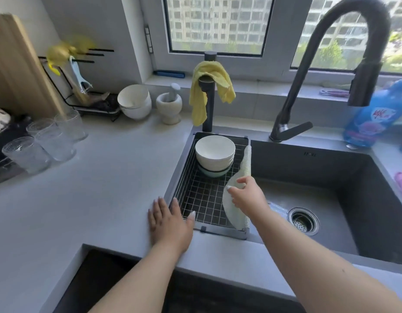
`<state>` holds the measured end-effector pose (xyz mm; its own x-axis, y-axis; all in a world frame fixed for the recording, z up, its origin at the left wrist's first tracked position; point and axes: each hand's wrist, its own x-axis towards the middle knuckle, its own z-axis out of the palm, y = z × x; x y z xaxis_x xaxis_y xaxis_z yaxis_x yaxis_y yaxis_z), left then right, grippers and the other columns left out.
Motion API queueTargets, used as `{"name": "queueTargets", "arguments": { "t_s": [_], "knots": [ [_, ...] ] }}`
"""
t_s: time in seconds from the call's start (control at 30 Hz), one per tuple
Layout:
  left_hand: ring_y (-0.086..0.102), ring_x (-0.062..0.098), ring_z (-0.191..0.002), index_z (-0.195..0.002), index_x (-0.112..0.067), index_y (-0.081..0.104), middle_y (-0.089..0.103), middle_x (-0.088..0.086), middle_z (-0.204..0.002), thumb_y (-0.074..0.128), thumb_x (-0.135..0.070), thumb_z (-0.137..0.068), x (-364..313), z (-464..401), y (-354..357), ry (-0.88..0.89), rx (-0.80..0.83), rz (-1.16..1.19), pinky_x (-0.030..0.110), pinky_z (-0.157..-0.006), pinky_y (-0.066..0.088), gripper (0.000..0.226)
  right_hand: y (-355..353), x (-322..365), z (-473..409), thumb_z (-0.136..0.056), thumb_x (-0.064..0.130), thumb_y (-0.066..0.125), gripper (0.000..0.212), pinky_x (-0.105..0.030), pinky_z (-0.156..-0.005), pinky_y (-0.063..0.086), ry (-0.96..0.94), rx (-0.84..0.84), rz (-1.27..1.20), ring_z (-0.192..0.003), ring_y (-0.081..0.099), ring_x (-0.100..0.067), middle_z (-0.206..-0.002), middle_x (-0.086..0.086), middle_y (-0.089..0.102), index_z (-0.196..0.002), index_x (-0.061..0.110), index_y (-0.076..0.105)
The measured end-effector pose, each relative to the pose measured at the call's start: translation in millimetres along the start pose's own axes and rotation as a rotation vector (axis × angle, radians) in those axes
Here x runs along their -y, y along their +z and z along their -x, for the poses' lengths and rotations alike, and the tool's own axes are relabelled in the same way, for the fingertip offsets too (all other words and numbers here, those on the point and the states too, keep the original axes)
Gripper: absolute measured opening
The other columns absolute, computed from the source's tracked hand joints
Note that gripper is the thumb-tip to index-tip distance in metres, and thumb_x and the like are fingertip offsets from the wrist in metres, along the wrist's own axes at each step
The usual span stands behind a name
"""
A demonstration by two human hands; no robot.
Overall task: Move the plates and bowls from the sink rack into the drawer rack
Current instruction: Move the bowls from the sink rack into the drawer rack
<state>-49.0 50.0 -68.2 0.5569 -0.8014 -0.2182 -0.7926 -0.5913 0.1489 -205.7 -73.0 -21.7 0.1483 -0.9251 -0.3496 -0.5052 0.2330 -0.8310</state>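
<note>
Fingers [229, 188] of the right hand [247, 195] pinch a pale green plate [231, 206] standing in the sink rack [202, 195], left hand [170, 220] flat w/ fingers apart on the counter [105, 199], bowls [214, 154] still stacked there, so most's left.

1. Grey countertop [100, 188] runs left of and in front of the sink; left hand [169, 219] lies flat on it, fingertips reaching the sink rack [204, 195] edge.
2. Beyond the fingertips, toward the wall: stacked white bowls [135, 102], stone mortar and pestle [169, 105].
3. Far left of the fingers: four clear glasses [46, 141] (upright, grouped close).
4. Blue bottle [374, 118] stands right of the faucet [292, 123].
</note>
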Motion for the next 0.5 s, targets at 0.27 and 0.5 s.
{"name": "queueTargets", "arguments": {
  "t_s": [0.27,0.5],
  "knots": [
    [-0.016,0.032,-0.146,-0.154,-0.015,0.002,-0.010,0.020,-0.159,0.015,-0.059,-0.093,0.8,-7.6,1.2,0.086,-0.062,-0.069,0.051,-0.118,-0.007,0.076,18.0,33.6,-51.8,-0.088,0.029,0.058,0.058,-0.034,-0.069,0.054,-0.065,-0.042,0.176,-0.078,0.068,-0.021,-0.079,0.002,0.063,-0.140,0.030,0.033],
    [-0.017,0.032,-0.146,-0.153,-0.013,0.006,-0.011,0.020,-0.159,0.002,-0.060,-0.085,1.5,-8.8,-1.5,0.094,-0.043,-0.076,0.051,-0.118,-0.009,0.083,35.9,49.4,-97.8,-0.089,0.036,0.058,0.042,-0.037,-0.067,0.058,-0.044,0.021,0.355,-0.075,0.066,-0.023,-0.093,-0.006,0.064,-0.128,0.025,0.045]
  ]
}}
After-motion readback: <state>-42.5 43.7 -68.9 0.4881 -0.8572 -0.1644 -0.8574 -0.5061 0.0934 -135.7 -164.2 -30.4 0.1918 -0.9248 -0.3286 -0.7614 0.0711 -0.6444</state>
